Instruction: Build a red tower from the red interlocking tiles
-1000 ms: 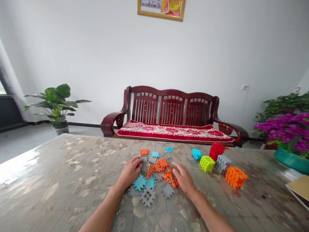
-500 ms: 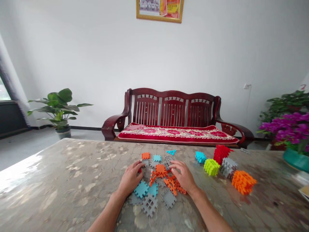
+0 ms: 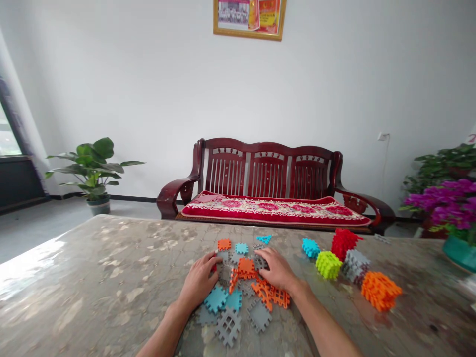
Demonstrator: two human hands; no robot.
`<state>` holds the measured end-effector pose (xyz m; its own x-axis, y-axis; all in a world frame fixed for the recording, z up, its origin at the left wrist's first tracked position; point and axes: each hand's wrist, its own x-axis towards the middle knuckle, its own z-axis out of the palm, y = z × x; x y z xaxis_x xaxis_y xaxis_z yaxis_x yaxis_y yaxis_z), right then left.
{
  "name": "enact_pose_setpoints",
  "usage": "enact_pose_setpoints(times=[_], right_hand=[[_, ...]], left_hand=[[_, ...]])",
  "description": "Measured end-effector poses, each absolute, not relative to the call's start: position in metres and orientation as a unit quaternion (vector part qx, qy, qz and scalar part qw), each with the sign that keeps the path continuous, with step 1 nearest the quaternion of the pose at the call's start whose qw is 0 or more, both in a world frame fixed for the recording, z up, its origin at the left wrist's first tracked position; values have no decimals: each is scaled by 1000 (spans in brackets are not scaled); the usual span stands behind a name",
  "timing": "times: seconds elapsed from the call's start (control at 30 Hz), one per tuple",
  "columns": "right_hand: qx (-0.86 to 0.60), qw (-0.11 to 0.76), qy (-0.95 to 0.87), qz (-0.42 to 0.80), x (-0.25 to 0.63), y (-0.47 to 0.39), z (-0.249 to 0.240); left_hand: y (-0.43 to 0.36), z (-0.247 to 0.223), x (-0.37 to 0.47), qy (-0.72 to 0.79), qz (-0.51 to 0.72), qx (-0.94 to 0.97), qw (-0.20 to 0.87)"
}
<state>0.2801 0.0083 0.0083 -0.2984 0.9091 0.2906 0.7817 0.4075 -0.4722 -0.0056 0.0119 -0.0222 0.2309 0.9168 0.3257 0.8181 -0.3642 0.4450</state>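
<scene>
Flat interlocking plastic tiles with notched edges lie in a loose pile between my hands. My left hand (image 3: pixel 200 278) rests at the pile's left side, fingers apart and bent. A red tile (image 3: pixel 213 268) shows partly beneath its fingertips. Across the pile, my right hand (image 3: pixel 278 270) is open, its fingers spread over grey tiles (image 3: pixel 259 262) that it partly covers. Between the hands lies an orange square tile (image 3: pixel 246 267). Closer to me are a turquoise tile (image 3: pixel 216 299), a grey lattice tile (image 3: pixel 228 326) and an orange tile with cut-outs (image 3: pixel 263 293).
To the right stand grouped tiles: blue (image 3: pixel 311 247), lime (image 3: pixel 328 265), red (image 3: pixel 344 244), grey (image 3: pixel 356 265) and orange (image 3: pixel 381 291). A blue triangular tile (image 3: pixel 264 239) lies beyond the pile. A flowerpot (image 3: pixel 459 252) sits at the table's right edge, with a wooden bench (image 3: pixel 267 148) behind the table.
My right hand has shifted left, farther over the grey tiles. My left hand has moved slightly toward me at the red tile. The whole view has tilted slightly upward.
</scene>
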Motion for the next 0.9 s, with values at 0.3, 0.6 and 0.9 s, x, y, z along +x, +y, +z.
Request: enact_pose_setpoints(times=[0.3,0.6,0.9], right_hand=[[-587,407,-681,158,309,5,-18],[-616,310,-721,68,281,1,-8],[-590,383,-705,94,287,-3,-9]], left_hand=[[13,-21,-5,562,268,776,96],[14,-25,-7,561,268,778,93],[12,-22,-6,560,273,777,94]])
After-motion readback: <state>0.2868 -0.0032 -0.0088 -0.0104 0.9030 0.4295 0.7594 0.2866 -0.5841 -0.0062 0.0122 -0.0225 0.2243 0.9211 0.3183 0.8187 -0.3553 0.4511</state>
